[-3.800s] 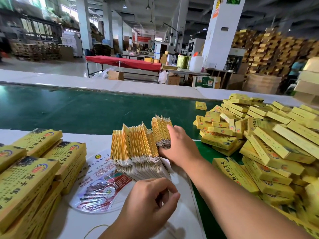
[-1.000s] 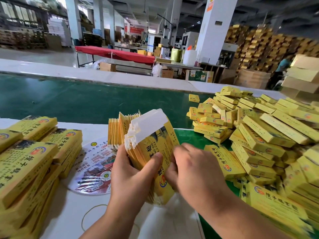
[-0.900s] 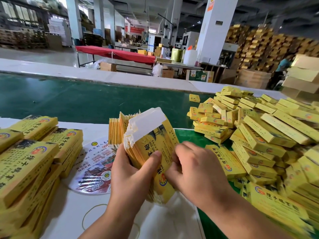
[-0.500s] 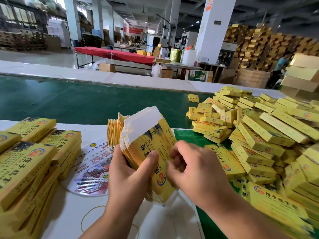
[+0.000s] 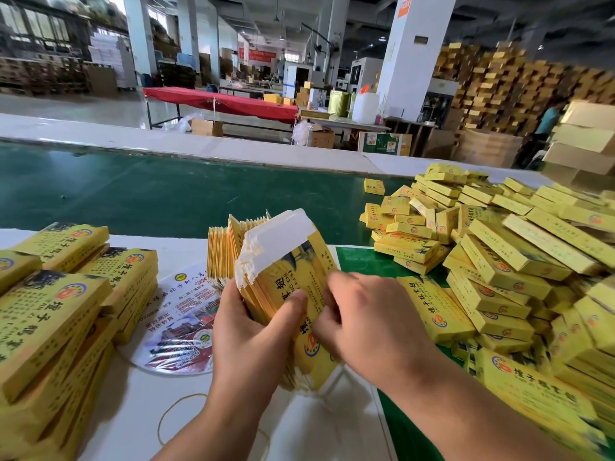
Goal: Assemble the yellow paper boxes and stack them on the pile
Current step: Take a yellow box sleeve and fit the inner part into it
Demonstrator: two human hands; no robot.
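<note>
**Peeling One Flat From the Bundle**

The job stood at its opening step: no box was yet formed, and one flat was being worked loose from the rest. The left hand (image 5: 248,331) gripped a thick bundle of flats (image 5: 293,294), held upright over the white table (image 5: 319,427), thumb pressed across the printed front and fingers wrapped round the back. The right hand (image 5: 362,324) was curled at the bundle's right edge, its fingertips tucked in against the front flat; it seemed to be pinching that sheet, though the tips themselves were hidden behind the knuckles, so I could not say how much it had caught.

By my reckoning the next move called for drawing that single flat clear without dragging its neighbours along, then squeezing it open into a sleeve and tucking the end flaps. The white flaps at the top of the bundle were fanned and a little ragged, which suggested the sheets cling together.

More flats (image 5: 221,251) stood on edge just behind the bundle. The pile (image 5: 499,261) of finished boxes lay to the right on the green belt (image 5: 133,191), near the right forearm, so a finished box would not have far to travel. Stacks (image 5: 66,311) of packs sat to the left, with a printed disc (image 5: 179,327) between them and the hands.
</note>
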